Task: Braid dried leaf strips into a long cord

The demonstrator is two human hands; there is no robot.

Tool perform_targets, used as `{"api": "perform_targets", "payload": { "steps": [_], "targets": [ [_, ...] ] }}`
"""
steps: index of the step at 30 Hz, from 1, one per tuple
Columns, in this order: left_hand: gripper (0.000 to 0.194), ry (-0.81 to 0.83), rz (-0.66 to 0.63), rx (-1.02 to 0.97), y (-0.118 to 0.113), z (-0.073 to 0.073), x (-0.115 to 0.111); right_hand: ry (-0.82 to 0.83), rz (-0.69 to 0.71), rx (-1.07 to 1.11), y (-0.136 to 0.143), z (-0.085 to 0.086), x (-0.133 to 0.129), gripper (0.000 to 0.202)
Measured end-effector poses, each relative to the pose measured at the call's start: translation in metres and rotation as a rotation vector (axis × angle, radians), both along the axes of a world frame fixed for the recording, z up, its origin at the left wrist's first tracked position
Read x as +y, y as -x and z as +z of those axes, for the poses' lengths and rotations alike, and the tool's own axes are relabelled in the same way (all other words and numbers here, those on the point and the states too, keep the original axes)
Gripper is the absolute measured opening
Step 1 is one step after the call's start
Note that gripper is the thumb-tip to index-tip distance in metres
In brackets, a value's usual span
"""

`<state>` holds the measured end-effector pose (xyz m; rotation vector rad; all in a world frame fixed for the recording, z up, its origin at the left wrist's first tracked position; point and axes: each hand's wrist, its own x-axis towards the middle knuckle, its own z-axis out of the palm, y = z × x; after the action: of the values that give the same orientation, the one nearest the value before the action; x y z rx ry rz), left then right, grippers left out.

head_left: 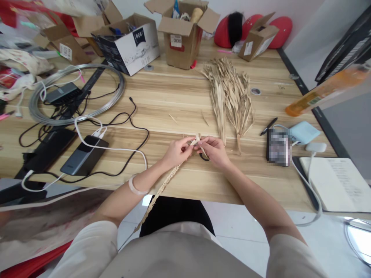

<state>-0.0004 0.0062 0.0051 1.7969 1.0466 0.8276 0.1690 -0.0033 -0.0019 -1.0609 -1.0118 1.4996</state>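
Observation:
Near the table's front edge my left hand (179,151) pinches the upper end of a braid of dried leaf strips (164,186). The braid hangs from that hand down past the table edge toward my lap, ending in a thin tail. My right hand (213,151) is closed on a pale strip at the same end, its fingertips almost meeting the left ones. A short loop of strip stands up between the hands. Just under the right fingers lies a small black ring (204,156), partly covered. Beyond them a bundle of dried leaves (228,92) lies on the table.
At left are a wire coil (121,92), black cables and a power bank (84,156). Cardboard boxes (181,44) line the back. At right sit a pen (269,126), a light blue case (305,132), an open notebook (336,185) and an orange bottle (324,90).

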Motion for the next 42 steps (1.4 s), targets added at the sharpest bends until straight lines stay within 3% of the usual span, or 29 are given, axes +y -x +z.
{"api": "perform_targets", "payload": {
  "steps": [7, 11, 14, 19, 22, 26, 32, 34, 42],
  "targets": [
    [0.035, 0.012, -0.046, -0.011, -0.001, 0.000, 0.000, 0.081, -0.118, 0.057, 0.002, -0.002, 0.003, 0.028],
    [0.037, 0.018, -0.042, 0.009, -0.002, 0.001, -0.001, 0.059, -0.186, -0.077, 0.002, -0.005, 0.002, 0.028],
    [0.041, -0.027, -0.080, 0.073, -0.001, 0.001, -0.001, -0.087, -0.142, -0.354, -0.001, -0.007, -0.001, 0.023],
    [0.050, -0.112, -0.149, 0.176, -0.001, 0.000, 0.000, -0.576, -0.059, -0.972, -0.007, -0.005, -0.003, 0.014],
    [0.054, -0.138, -0.164, 0.211, 0.000, -0.002, 0.001, -0.653, 0.005, -1.126, -0.008, -0.003, -0.003, 0.017],
    [0.054, -0.168, -0.172, 0.223, 0.001, -0.003, 0.001, -0.549, -0.024, -1.061, -0.008, -0.001, -0.002, 0.014],
    [0.053, -0.163, -0.196, 0.205, 0.001, -0.001, 0.000, -0.120, 0.027, -0.586, -0.010, -0.004, 0.000, 0.019],
    [0.052, -0.159, -0.194, 0.202, 0.001, -0.001, 0.000, -0.120, 0.026, -0.588, -0.010, -0.005, 0.002, 0.018],
    [0.049, -0.211, -0.123, 0.221, 0.002, -0.008, 0.003, -0.735, 0.087, -1.219, -0.008, -0.002, -0.003, 0.019]
  ]
}}
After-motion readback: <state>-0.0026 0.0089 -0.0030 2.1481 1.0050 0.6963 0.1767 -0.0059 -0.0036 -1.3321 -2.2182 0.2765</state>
